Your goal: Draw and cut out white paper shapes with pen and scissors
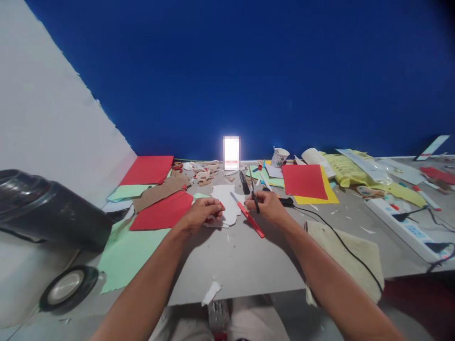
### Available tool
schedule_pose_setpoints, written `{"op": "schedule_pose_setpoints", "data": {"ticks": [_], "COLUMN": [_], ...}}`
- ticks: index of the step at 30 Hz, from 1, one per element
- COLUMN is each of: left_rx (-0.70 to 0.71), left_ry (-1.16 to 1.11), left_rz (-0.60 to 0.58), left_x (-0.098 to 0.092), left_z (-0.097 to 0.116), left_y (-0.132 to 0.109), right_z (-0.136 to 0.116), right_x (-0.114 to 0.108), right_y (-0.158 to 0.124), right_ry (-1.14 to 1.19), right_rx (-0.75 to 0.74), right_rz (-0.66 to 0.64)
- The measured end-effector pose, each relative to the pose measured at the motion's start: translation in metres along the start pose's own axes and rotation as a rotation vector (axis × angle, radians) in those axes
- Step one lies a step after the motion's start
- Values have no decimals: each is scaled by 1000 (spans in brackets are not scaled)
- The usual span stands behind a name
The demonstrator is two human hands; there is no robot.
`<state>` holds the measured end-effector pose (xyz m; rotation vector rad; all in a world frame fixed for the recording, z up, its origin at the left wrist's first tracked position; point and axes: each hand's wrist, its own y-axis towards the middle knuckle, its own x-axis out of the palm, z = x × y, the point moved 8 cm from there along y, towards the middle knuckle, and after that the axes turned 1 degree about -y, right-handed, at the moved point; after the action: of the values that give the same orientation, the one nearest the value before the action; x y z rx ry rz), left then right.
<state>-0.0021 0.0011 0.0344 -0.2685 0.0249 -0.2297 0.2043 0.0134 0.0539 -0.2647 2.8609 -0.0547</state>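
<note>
My left hand point(205, 211) is closed in a pinch on a small red piece of paper point(222, 206), mostly covered by the fingers. Beneath and beyond it lies a white paper cutout point(229, 203) with a wavy outline. My right hand point(269, 205) is wrapped round dark scissors point(253, 192), whose slim blades point away from me. Their handle is partly hidden by the fingers. Between my hands, a knife with a red handle point(250, 219) lies slantwise, its tip over the white cutout. A black marker point(244, 183) rests just behind.
Red sheets point(163, 210), corrugated cardboard point(161, 192) and green paper point(133, 251) lie left, by a black flask point(53, 208) and round lid point(68, 286). A lit phone point(232, 152) stands behind. At right are a cloth point(344, 255), cable and power strip point(401, 227).
</note>
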Motion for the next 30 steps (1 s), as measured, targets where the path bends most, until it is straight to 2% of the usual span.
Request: {"op": "schedule_pose_setpoints", "data": {"ticks": [2,5,9,14,17,20,26,30], "left_rx": [15,26,36,22,19,30,61,82], "left_ry": [-1,112,230,181,214,281,307,320], "left_rz": [-31,-81,-86,-116,-121,-115,-140,-141], "left_x": [9,24,38,52,53,51,52,53], "left_z": [3,3,2,2,2,2,3,5], "left_y": [-4,-10,-18,-28,-27,-24,-24,-24], "right_z": [1,1,4,11,11,12,10,9], "right_x": [8,20,35,41,36,32,37,40], "right_y": [-3,-5,-6,-5,-4,-3,-8,-9], "right_ry": [113,203,179,63,22,81,136,211], "right_rx": [23,1,-15,-47,-64,-40,34,30], "right_rz": [-24,-57,-134,-172,-133,-115,-186,-203]}}
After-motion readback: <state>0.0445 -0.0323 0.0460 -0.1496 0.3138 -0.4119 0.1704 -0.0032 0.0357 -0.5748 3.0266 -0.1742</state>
